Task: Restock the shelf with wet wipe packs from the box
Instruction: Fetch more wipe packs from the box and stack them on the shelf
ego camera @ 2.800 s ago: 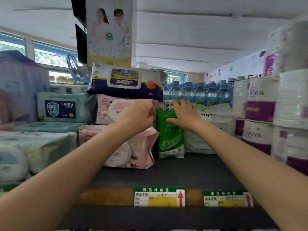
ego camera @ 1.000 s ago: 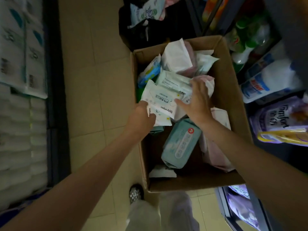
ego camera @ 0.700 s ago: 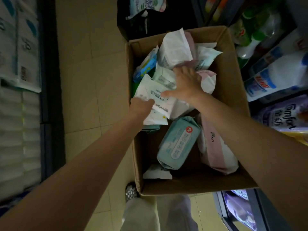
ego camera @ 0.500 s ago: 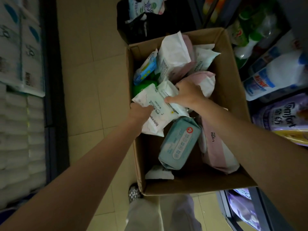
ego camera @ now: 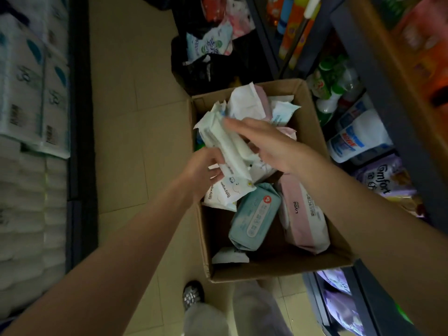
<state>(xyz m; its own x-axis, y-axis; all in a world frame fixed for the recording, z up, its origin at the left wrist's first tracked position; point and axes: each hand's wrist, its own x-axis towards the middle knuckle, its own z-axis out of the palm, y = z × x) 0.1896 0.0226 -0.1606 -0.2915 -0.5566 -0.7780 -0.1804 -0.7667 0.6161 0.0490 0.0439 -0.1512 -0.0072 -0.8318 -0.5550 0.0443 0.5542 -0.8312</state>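
I look down into a cardboard box point(ego camera: 322, 265) on the floor that holds several wet wipe packs. My left hand point(ego camera: 202, 169) grips the lower end of white baby wipes packs point(ego camera: 226, 151) lifted above the box's left side. My right hand point(ego camera: 261, 141) lies along the top of the same bundle with its fingers nearly straight. Still lying in the box are a light blue pack point(ego camera: 254, 215), a pink pack point(ego camera: 303, 214) and white and pink packs point(ego camera: 247, 101) at the far end.
Shelves on the right carry detergent bags point(ego camera: 358, 137) and bottles point(ego camera: 327, 93). A black bag with more packs point(ego camera: 211, 44) stands beyond the box. Stacked tissue rolls point(ego camera: 29, 93) line the left side. My shoe point(ego camera: 192, 295) is on the tiled floor by the box.
I turned from the shelf down to the box. Both hands gathered the white baby wipes packs and have lifted them up out of the box's left side.
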